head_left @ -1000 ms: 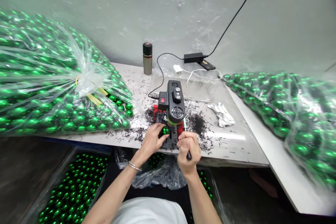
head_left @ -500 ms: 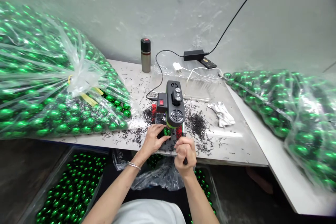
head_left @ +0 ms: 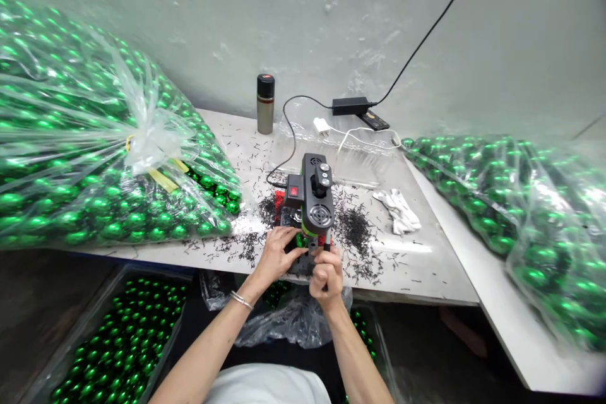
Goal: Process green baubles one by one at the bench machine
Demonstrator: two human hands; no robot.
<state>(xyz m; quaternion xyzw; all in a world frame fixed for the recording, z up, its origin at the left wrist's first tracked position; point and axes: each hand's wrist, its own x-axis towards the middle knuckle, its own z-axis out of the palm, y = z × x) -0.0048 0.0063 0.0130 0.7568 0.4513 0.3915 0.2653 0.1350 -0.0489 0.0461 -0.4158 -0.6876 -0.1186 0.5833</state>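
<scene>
One green ball (head_left: 301, 240) is held beneath a black machine (head_left: 316, 192) on the counter (head_left: 440, 268).
The ball is pinched by the left hand's (head_left: 274, 254) thumb and fingers; the machine's lever (head_left: 327, 246) is gripped by the right hand (head_left: 326, 276).

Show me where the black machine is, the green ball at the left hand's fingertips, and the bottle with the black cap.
Black machine (head_left: 313, 198): head view, top of its housing.
Green ball (head_left: 301, 240): head view, its small visible part.
Bottle (head_left: 266, 115): head view, body below the cap.

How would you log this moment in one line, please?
left hand: holding green ball at machine | right hand: gripping handle | bottle: upright on table
</scene>
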